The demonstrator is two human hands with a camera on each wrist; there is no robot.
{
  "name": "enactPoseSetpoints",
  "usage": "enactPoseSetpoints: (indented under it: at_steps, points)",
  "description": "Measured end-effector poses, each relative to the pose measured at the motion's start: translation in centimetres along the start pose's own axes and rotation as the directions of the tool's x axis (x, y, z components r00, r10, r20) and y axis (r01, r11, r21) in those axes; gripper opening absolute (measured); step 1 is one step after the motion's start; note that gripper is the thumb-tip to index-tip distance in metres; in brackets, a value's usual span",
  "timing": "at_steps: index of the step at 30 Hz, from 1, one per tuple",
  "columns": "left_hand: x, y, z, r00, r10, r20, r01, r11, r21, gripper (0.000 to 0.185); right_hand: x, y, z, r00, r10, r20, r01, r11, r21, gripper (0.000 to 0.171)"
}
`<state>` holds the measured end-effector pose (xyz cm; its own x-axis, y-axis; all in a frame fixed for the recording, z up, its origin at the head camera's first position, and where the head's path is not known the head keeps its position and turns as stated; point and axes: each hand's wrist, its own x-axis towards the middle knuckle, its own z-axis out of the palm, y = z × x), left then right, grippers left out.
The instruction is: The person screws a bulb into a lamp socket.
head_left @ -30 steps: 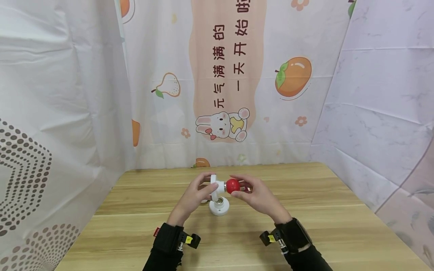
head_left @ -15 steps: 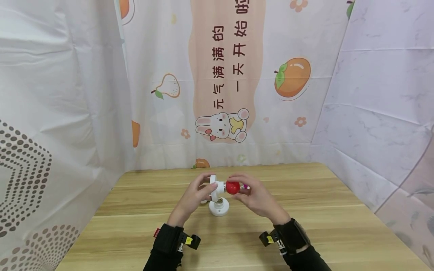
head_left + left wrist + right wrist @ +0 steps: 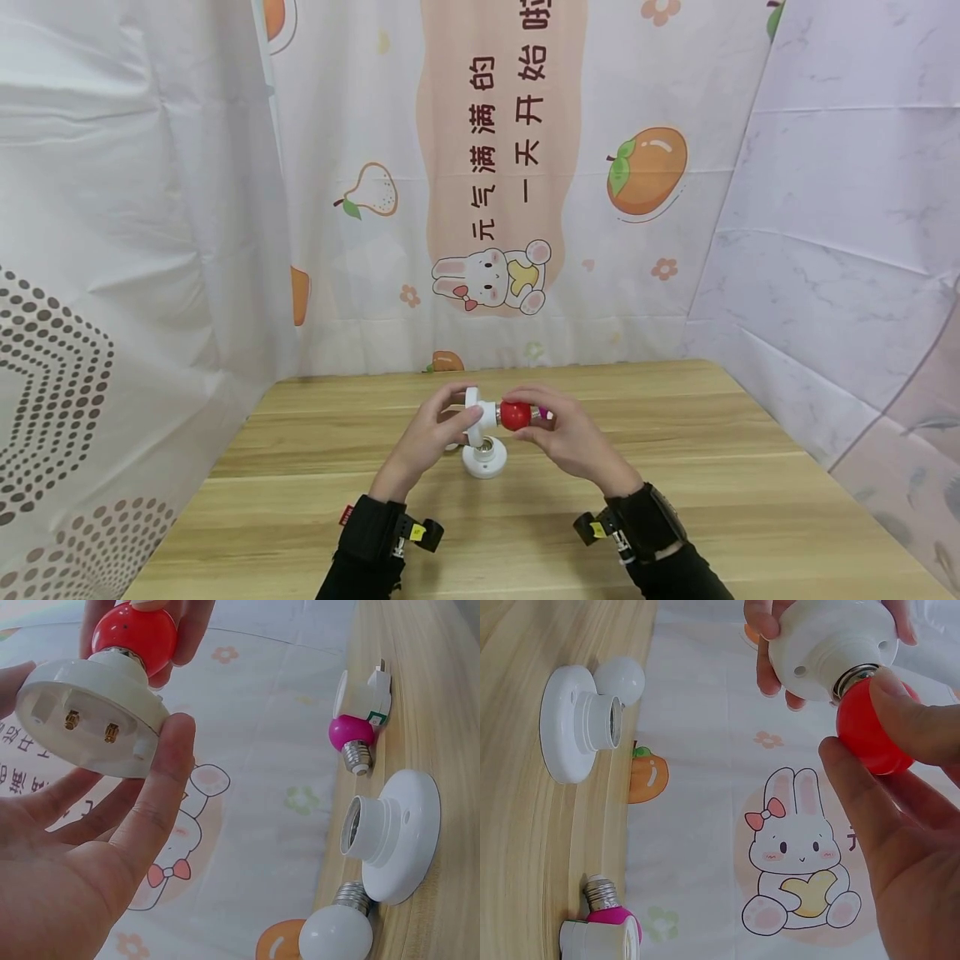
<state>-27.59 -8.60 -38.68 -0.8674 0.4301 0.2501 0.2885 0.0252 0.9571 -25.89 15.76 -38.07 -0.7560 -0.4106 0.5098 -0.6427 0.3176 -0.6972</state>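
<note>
A white lamp socket [image 3: 476, 413] is gripped by the left hand [image 3: 427, 436] above the table [image 3: 712, 500], while a red bulb [image 3: 515, 415] is pinched by the right hand [image 3: 572, 433]. The bulb's thread appears largely seated in it; final tightening seems left. A second socket [image 3: 394, 834], white bulb [image 3: 335, 934] and pink bulb [image 3: 350, 735] lie unpaired below.

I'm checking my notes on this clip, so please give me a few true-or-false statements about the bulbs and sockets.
1. The left hand holds a white lamp socket. True.
2. The red bulb lies loose on the wooden table. False: it sits in the held socket, gripped by the right hand.
3. A second socket on the table is empty. True.
4. The pink bulb is screwed into that second socket. False: it lies apart.
</note>
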Motion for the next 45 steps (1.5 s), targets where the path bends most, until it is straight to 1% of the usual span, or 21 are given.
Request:
enactPoseSetpoints:
  at_steps: [7, 15, 24, 36, 41, 45]
  points:
    - [-0.06, -0.09, -0.06, 1.000, 0.005, 0.015, -0.005, 1.000, 0.007, 0.051, -0.07, -0.07, -0.07, 1.000, 0.024, 0.006, -0.024, 0.999, -0.023, 0.048]
    - [-0.14, 0.11, -0.01, 1.000, 0.019, 0.016, -0.019, 1.000, 0.022, 0.051, -0.04, -0.24, -0.08, 0.999, 0.035, 0.017, -0.035, 0.999, 0.000, 0.047]
    - [-0.12, -0.06, -0.05, 1.000, 0.021, 0.023, -0.022, 0.999, 0.025, 0.052, -0.11, -0.23, -0.22, 0.996, 0.090, 0.016, -0.090, 0.996, -0.020, 0.045]
    - [-0.19, 0.11, 0.01, 0.999, 0.029, 0.033, -0.030, 0.999, 0.026, 0.052, -0.21, -0.10, -0.28, 0.993, 0.121, 0.017, -0.120, 0.992, -0.037, 0.043]
    - [-0.18, 0.11, 0.10, 0.999, 0.018, 0.032, -0.019, 1.000, 0.019, 0.053, -0.22, -0.14, -0.31, 0.986, 0.163, 0.023, -0.163, 0.987, -0.015, 0.042]
    - [-0.19, 0.05, 0.09, 0.999, 0.001, 0.034, -0.002, 1.000, 0.004, 0.052, -0.20, -0.03, -0.34, 0.984, 0.177, 0.033, -0.177, 0.984, 0.001, 0.042]
